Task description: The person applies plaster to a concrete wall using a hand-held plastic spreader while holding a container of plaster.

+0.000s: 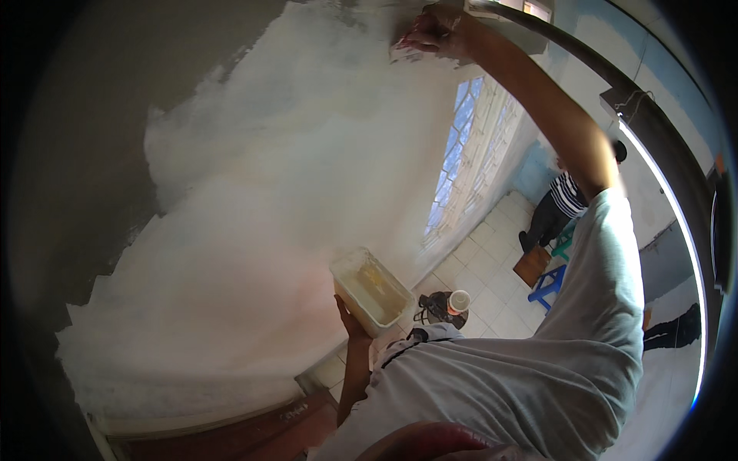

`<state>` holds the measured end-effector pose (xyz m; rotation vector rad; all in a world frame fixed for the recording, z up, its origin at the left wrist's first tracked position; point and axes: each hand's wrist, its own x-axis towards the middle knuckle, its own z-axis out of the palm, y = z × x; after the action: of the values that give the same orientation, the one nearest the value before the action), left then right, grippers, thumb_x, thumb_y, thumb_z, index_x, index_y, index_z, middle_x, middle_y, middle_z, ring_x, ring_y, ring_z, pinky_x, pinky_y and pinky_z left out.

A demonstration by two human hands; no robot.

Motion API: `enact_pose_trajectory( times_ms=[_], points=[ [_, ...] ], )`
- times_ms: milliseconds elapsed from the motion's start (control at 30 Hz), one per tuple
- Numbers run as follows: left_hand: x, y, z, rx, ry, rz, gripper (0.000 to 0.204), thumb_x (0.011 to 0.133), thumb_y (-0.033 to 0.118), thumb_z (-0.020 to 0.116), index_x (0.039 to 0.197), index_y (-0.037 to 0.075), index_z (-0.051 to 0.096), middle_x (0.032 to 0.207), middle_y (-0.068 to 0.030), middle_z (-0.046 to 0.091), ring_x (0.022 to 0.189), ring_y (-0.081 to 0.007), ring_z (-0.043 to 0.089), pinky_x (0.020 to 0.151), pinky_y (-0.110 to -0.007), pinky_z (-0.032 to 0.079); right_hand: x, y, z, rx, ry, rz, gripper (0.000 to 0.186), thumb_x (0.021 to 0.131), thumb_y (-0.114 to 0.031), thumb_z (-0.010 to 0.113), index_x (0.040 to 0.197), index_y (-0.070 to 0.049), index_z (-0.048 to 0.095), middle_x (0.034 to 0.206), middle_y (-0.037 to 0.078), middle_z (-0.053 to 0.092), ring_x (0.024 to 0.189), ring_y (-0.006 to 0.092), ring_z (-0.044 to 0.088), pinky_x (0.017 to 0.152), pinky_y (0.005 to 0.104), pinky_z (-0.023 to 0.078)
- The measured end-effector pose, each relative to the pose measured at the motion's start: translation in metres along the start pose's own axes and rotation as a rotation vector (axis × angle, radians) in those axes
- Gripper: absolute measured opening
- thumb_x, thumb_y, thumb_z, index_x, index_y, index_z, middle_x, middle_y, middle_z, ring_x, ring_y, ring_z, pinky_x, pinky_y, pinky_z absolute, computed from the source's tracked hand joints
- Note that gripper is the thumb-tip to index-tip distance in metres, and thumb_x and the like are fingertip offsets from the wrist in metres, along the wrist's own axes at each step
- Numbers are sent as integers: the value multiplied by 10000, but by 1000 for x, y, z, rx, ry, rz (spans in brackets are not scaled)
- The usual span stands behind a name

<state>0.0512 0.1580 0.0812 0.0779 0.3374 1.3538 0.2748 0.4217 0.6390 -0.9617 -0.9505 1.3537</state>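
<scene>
Head view: L hand (351, 321) has a pale plastic tub (395, 313), fingers wrapped on its side, open top up w/ a bit of yellowish stuff inside. R hand (440, 32) is way up high, fingers curled closed on a pale flat tool (401, 54) (mostly hidden, can't tell exact kind), close to the white-smeared part of the grey wall (84, 146). Beyond: window (465, 157) w/ grille, blue stool (546, 286) & a person (567, 196) in stripes, over the tiled floor (480, 250).

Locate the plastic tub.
In the head view, the plastic tub is just below centre, held in the left grip, left of the small white bucket.
</scene>
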Motion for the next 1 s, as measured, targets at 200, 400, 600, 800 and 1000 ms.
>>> enact_pose_trajectory(
  times_ms=[200, 400, 600, 800, 1000],
  points=[
    [1, 4, 1, 41, 22, 53, 785, 1005, 713, 354, 1558, 156, 371, 1517, -109, 474, 1357, -314, 495, 1120, -497, 440, 28, -78, 28, -177, 49, -352, 379, 1073, -227, 447, 998, 108, 606, 824, 249, 651, 817, 393, 703, 786, 406, 639],
    [3, 18, 1, 83, 56, -1, 784, 999, 719, 361, 1549, 160, 383, 1479, -102, 511, 1320, -309, 529, 1085, -465, 482, 57, -101, 6, -81, -141, -567, 443, 1096, -285, 411, 916, 90, 564, 853, 227, 646, 898, 370, 716, 879, 428, 639],
    [-21, 28, 0, 91, 126, 12, 809, 965, 749, 413, 1526, 165, 421, 1460, -88, 529, 1305, -297, 542, 1067, -453, 492, -19, -13, 0, -44, -501, -773, 407, 1072, -356, 515, 1112, 37, 611, 1025, 163, 704, 882, 301, 711, 871, 435, 637],
    [-38, 23, -10, 93, 197, 36, 799, 958, 750, 435, 1505, 167, 446, 1447, -77, 544, 1284, -291, 561, 1060, -459, 495, -28, 44, -60, -131, -413, -620, 321, 1080, -154, 406, 1036, 91, 608, 1108, 281, 680, 1099, 350, 686, 996, 409, 612],
    [-37, 26, -34, 80, 160, 17, 801, 958, 748, 439, 1517, 174, 431, 1459, -85, 535, 1293, -307, 556, 1061, -483, 493, -10, 65, -46, -185, 32, -226, 250, 1065, -121, 451, 973, 87, 557, 1061, 298, 688, 1099, 357, 690, 983, 400, 616]
  ],
)
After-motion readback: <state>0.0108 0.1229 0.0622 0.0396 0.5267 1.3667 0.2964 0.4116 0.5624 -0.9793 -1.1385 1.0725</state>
